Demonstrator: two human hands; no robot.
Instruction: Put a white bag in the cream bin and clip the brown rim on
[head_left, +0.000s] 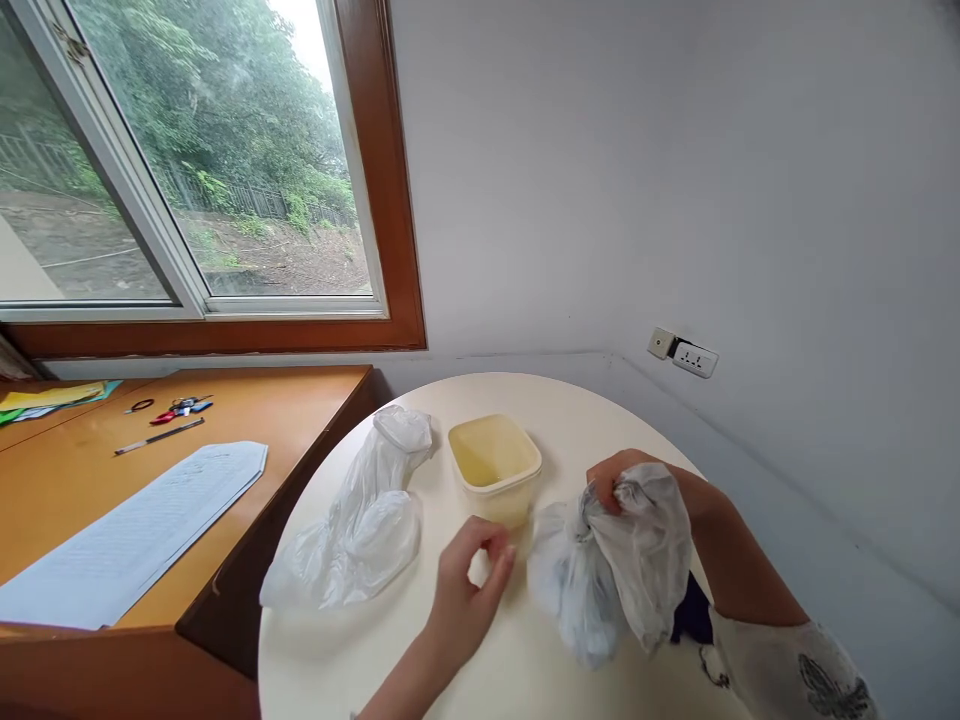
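My right hand [619, 477] grips the gathered neck of a white plastic bag [581, 590]. The bag is bunched, with its loose top flopping over to the right, and something pale bluish shows faintly through its lower part. Nothing is held in my left hand [469, 585], whose fingers are curled with a gap inside the thumb, just in front of a pale yellow square container [499, 490]. That container stands lidless, and its visible inside looks bare. To its left lies a crumpled translucent plastic bag [367, 525].
A dark blue item [694, 612] lies under my right forearm, partly hidden. Left of the round cream table [315, 650], a wooden desk [300, 410] carries papers [142, 540], a pen [159, 437] and keys [182, 408]. Sockets [695, 358] sit on the wall.
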